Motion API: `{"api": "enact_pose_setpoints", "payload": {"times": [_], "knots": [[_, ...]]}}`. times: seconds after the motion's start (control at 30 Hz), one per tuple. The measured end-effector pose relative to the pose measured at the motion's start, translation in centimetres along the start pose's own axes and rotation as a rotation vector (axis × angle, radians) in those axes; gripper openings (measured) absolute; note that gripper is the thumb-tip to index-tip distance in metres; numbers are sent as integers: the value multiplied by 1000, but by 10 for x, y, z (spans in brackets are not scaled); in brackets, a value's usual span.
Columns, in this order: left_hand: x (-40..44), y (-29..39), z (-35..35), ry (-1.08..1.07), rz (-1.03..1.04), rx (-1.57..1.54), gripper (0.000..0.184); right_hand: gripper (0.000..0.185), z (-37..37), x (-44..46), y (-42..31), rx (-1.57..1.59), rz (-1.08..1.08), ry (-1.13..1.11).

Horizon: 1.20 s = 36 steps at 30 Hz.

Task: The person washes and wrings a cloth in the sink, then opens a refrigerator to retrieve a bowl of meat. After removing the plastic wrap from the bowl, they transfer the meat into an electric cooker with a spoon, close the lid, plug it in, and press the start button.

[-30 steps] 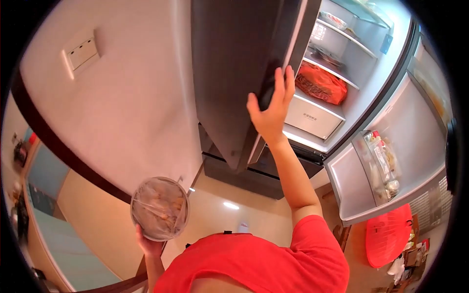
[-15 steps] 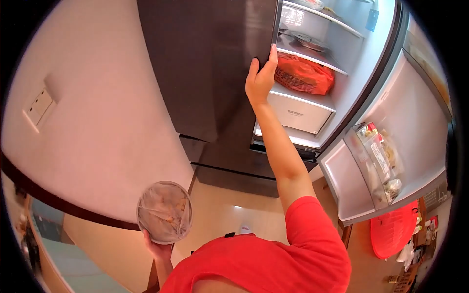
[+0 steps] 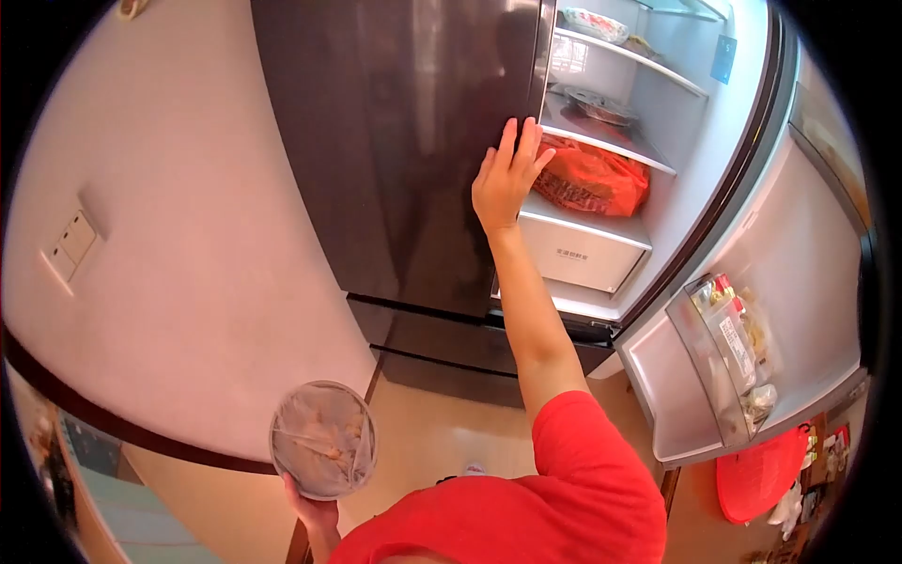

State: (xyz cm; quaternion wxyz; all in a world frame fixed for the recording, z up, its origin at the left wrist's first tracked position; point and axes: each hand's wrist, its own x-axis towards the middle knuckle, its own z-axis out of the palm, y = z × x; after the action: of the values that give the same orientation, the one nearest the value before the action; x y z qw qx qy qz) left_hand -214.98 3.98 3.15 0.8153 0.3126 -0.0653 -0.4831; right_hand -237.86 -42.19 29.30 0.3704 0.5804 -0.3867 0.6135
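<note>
My left hand [image 3: 315, 509] holds a round bowl [image 3: 322, 440] from below, low on the left. Thin, wrinkled clear plastic covers the bowl's top, and pale yellowish food shows blurrily through it. My right hand [image 3: 507, 183] lies with spread fingers on the dark left door [image 3: 404, 160] of a refrigerator, close to its inner edge. Beside those fingers, a red plastic bag [image 3: 597, 177] fills part of a shelf inside the open right half; its contents are hidden. The refrigerator's right door [image 3: 799, 244] stands wide open.
Shelves above the bag hold a covered plate [image 3: 601, 106] and a patterned bowl [image 3: 597, 25]. Below is a white drawer [image 3: 583, 252]. Packets fill the door bin [image 3: 733, 352]. A wall with a switch plate [image 3: 71, 244] rises at left. A red round item [image 3: 761, 475] is lower right.
My right hand has gone from gripping round the left door's edge to lying spread on its front. That door appears pushed further closed. The bowl stays in my left hand; the view has tilted up.
</note>
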Motion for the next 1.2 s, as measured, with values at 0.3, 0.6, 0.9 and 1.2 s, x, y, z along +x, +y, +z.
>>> {"api": "enact_pose_setpoints", "payload": {"times": [0.3, 0.6, 0.9, 1.2], "knots": [[-22, 15, 19, -124, -108, -126, 74, 59, -14, 3, -1, 244, 37, -74], [-17, 36, -7, -182, -54, -148, 70, 53, -373, 144, 56, -163, -117, 687], [-12, 57, 7, -100, -118, -23, 63, 87, -548, 128, 307, 88, 930, 349], [-31, 88, -1, -229, -210, -37, 63, 58, -560, 86, 232, 191, 861, 47]]}}
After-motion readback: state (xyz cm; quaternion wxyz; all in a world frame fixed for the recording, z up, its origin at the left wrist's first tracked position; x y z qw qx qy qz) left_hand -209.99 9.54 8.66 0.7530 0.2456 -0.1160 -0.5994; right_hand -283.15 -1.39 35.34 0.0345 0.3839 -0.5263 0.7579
